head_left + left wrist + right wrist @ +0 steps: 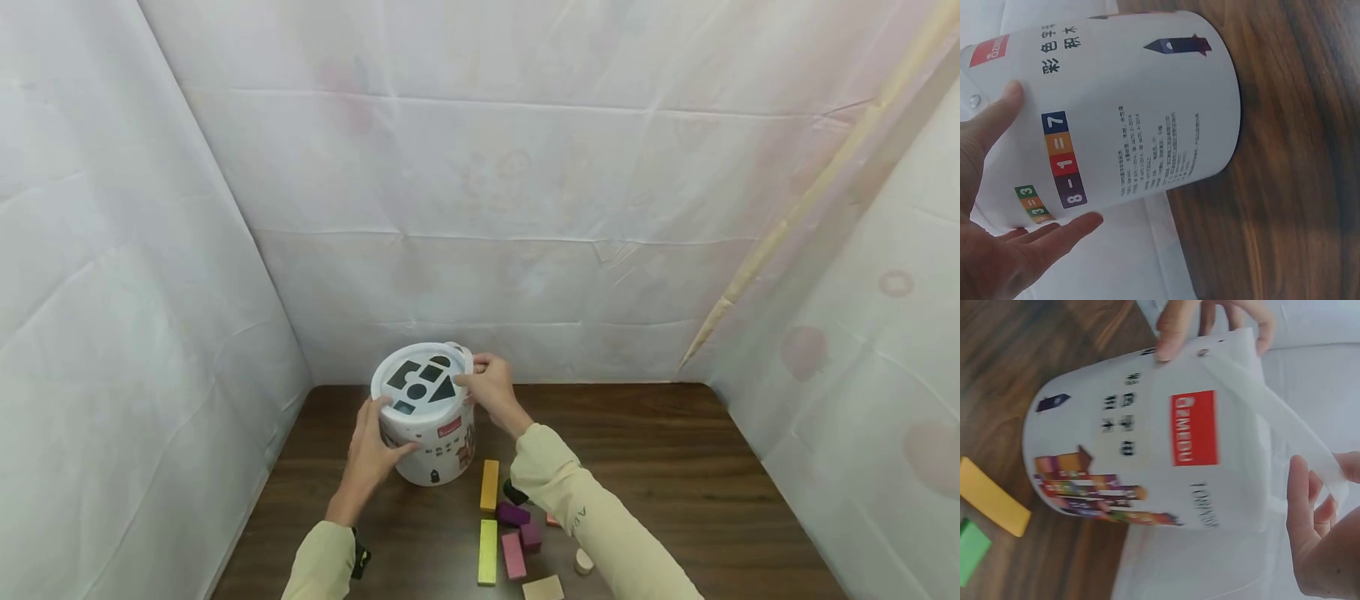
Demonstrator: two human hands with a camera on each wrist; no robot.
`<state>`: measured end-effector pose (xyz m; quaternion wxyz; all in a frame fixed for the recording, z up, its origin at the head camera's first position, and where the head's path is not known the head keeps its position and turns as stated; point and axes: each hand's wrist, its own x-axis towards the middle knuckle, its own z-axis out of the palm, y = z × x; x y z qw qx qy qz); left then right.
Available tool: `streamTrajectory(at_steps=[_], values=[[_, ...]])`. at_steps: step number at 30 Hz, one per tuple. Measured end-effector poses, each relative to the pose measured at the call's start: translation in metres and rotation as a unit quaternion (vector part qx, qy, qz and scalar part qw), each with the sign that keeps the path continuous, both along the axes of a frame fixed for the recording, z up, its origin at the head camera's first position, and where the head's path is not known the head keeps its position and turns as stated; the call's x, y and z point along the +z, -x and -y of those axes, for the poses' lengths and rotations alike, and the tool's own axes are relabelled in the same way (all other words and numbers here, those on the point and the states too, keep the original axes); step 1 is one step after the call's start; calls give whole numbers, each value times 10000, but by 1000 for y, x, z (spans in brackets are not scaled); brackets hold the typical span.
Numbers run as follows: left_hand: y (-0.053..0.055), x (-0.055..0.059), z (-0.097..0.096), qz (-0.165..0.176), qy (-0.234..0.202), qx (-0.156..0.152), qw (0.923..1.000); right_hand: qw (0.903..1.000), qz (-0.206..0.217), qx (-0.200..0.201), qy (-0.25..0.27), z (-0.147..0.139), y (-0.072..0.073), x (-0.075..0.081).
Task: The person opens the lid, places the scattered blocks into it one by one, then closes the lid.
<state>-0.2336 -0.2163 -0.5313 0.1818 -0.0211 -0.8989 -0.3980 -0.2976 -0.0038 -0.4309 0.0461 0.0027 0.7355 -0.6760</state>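
A white printed bucket [444, 463] stands on the table, its lid [429, 408] cut with dark holes of several shapes. My left hand [370, 446] holds the bucket's near left side: the thumb lies on the wall and the fingers reach the lid's rim. In the left wrist view, the left thumb and spread fingers lie on either side of the printed wall. At the far right rim, my right hand [491, 390] holds the bucket's white strap handle [1300, 434]. The right wrist view shows this handle pinched between thumb and fingers, raised past the rim.
Loose blocks lie in front of the bucket: an orange block [489, 485], a yellow-green block [487, 552], a pink block [513, 556], purple blocks [513, 513] and a plain wooden block [543, 588]. A green block [971, 550] lies near the orange one. White sheets surround the wooden table [637, 417].
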Motion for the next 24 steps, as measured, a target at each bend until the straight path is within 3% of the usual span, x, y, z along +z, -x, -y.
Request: streamTrajectory(at_steps=[6,14,18,24], values=[[0,2,-4,73,165,69,9998,9985,-211,181,-461,13,-1,20],[-4,10,-7,-308,383,244,9985,9934,-549,192,-989,21,-8,41],[-8,22,-7,-519,506,262,9970,9929,-649,135,-993,22,-12,55],[-26,45,-5,-496,654,347,9960,9940,-702,220,-805,21,-27,76]])
